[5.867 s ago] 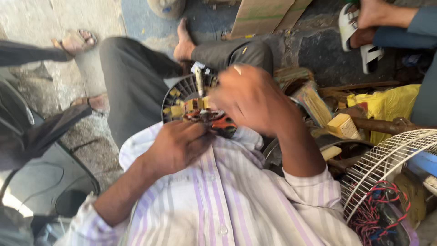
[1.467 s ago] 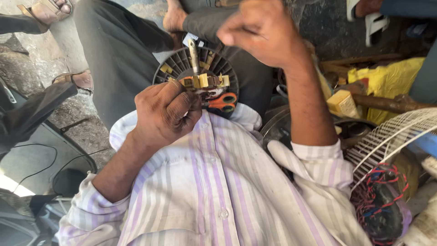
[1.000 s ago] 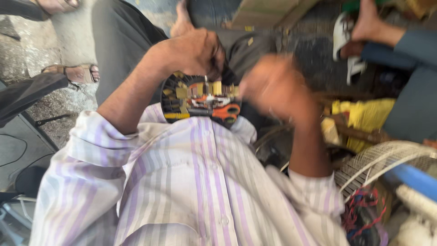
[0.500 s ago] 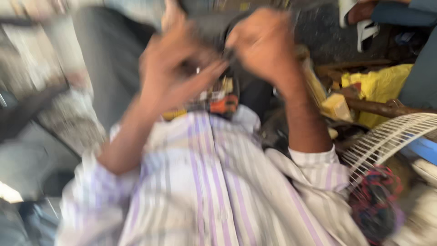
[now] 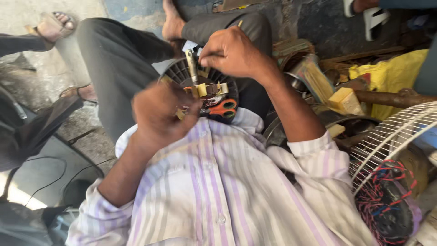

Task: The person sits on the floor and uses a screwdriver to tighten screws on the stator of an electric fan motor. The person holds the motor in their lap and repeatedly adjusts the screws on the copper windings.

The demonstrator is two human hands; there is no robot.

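A cluttered workshop floor of grey concrete lies below, with the person seated and a round black fan motor [image 5: 200,84] resting on the lap against dark trousers. The motor shows a ribbed dark rim, a metal shaft standing up from its middle, and pale yellow insulation pieces around the core. The right hand [image 5: 232,52] hovers over the top of the motor, its fingers pinched together at the shaft's tip; what they pinch is too small to tell. The left hand [image 5: 159,114] is blurred, curled closed at the motor's near edge, covering part of it. Orange-handled scissors [image 5: 221,108] lie just beside the motor, near the striped shirt [image 5: 218,182]. To the right stand a white wire fan guard [image 5: 396,136], a tangle of red and blue wires [image 5: 387,200], a yellow bag [image 5: 391,75] and a wooden block [image 5: 344,100]. A sandalled foot [image 5: 52,25] rests at the upper left.
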